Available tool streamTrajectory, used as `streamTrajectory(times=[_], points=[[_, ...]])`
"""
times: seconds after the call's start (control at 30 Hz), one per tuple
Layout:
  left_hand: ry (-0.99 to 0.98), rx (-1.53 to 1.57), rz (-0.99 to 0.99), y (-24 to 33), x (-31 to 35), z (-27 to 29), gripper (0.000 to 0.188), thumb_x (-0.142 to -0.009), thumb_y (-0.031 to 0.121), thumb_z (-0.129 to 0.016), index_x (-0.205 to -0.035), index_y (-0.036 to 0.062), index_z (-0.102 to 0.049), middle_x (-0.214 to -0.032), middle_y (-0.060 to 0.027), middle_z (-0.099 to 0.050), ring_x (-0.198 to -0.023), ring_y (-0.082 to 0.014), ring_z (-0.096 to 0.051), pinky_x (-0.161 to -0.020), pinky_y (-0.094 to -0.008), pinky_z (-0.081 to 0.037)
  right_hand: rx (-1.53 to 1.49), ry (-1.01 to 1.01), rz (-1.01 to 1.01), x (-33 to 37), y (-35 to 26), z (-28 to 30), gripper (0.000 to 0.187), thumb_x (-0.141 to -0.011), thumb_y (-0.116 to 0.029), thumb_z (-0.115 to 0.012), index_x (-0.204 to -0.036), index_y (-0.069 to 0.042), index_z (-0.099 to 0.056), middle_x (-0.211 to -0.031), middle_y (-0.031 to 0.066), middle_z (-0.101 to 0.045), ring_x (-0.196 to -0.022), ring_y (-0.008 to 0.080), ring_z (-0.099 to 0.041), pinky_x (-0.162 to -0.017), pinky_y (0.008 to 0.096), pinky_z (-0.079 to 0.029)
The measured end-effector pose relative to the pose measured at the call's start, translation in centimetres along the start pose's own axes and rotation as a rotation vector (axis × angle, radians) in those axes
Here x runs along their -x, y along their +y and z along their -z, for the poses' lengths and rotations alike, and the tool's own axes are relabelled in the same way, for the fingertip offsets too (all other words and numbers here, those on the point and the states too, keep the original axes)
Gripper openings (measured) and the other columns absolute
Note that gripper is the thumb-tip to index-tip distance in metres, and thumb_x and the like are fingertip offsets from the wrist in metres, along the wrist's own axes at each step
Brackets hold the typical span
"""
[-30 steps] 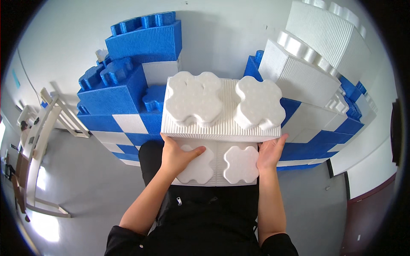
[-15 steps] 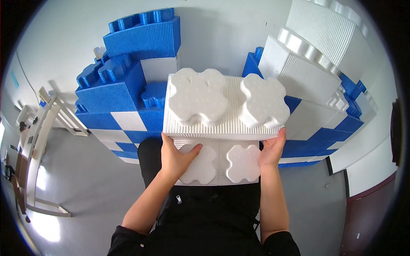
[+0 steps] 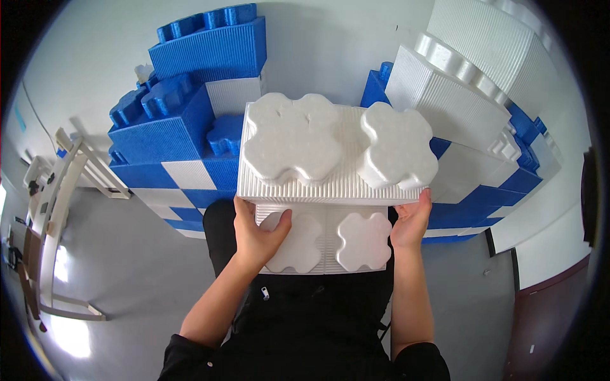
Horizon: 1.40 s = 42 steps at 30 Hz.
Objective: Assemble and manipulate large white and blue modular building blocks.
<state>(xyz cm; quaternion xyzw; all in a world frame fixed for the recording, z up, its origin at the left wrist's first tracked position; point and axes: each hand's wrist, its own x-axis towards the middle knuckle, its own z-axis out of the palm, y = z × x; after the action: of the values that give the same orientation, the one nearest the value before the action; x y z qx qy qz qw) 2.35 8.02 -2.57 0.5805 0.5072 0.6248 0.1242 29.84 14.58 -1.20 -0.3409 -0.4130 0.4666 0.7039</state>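
Note:
A large white foam building block (image 3: pixel 349 143) with ribbed sides and two clover-shaped studs is held up in front of me. My left hand (image 3: pixel 257 236) grips its lower left corner, thumb apart from the fingers, which are partly hidden beneath. At the lower right corner, my right hand (image 3: pixel 412 222) supports it with the thumb along the side. Under the held block and nearer my body is a second white block (image 3: pixel 328 247), also with two clover-shaped studs. The upper block covers its far part, so I cannot tell whether the two touch.
Beyond the blocks stands a wall of stacked blue and white blocks, with a tall blue stack (image 3: pixel 210 57) at left and white blocks (image 3: pixel 445 95) at right. A pale frame (image 3: pixel 70 171) stands on the grey floor (image 3: pixel 146 273) at far left. A dark red panel (image 3: pixel 546 324) is at lower right.
The held white block looks slightly larger and its far edge sits a little higher. My hands have moved slightly apart with it and keep their grip.

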Motion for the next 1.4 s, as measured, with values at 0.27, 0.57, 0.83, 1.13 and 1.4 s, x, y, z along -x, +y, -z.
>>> streamTrajectory(times=[0.27,0.57,0.83,1.13,1.4], points=[[0.032,-0.014,-0.088,0.4,-0.2,0.3,0.052,-0.078,-0.001,-0.071,-0.117,-0.0089,-0.037,-0.112,-0.0228,-0.061,-0.101,-0.0262,-0.063,-0.086,-0.0332,-0.05,0.106,-0.055,0.037,0.2,-1.0,0.0,0.061,-0.1,-0.049,-0.042,-0.138,-0.002,-0.048,-0.137,0.0105,-0.056,-0.127,0.0246,-0.052,-0.108,0.0427,-0.035],[0.015,0.09,-0.115,-0.2,0.2,0.3,0.056,-0.08,-0.005,-0.06,-0.129,-0.0094,-0.033,-0.115,-0.022,-0.06,-0.108,-0.025,-0.06,-0.094,-0.0326,-0.045,0.019,0.011,0.113,0.4,-0.7,-0.1,0.056,-0.101,-0.043,-0.041,-0.128,0.004,-0.055,-0.128,0.0126,-0.061,-0.121,0.0235,-0.057,-0.104,0.0403,-0.04],[0.025,0.108,-0.088,-1.0,0.3,0.5,0.053,-0.08,-0.003,-0.059,-0.128,-0.0082,-0.036,-0.113,-0.0192,-0.058,-0.105,-0.0228,-0.058,-0.094,-0.0317,-0.044,0.188,-0.016,0.17,0.1,-2.1,-0.5,0.048,-0.101,-0.039,-0.042,-0.113,0.002,-0.064,-0.109,0.0068,-0.065,-0.096,0.0151,-0.057,-0.084,0.0298,-0.04],[0.053,0.186,-0.125,-1.1,-0.1,0.7,0.058,-0.082,-0.003,-0.054,-0.135,-0.0092,-0.033,-0.124,-0.0187,-0.054,-0.116,-0.0231,-0.053,-0.103,-0.035,-0.039,0.373,0.089,0.176,-0.1,-3.3,-1.8,0.051,-0.101,-0.04,-0.042,-0.117,0.003,-0.064,-0.11,0.0078,-0.067,-0.099,0.0148,-0.056,-0.084,0.032,-0.04],[-0.003,0.159,-0.191,-0.7,-0.5,0.4,0.059,-0.082,-0.002,-0.052,-0.137,-0.0106,-0.032,-0.124,-0.0203,-0.055,-0.113,-0.0233,-0.054,-0.101,-0.0348,-0.039,0.205,0.058,0.209,-0.7,-2.0,-0.5,0.046,-0.101,-0.032,-0.042,-0.12,0.006,-0.061,-0.109,0.009,-0.066,-0.098,0.0155,-0.057,-0.084,0.0315,-0.044]])
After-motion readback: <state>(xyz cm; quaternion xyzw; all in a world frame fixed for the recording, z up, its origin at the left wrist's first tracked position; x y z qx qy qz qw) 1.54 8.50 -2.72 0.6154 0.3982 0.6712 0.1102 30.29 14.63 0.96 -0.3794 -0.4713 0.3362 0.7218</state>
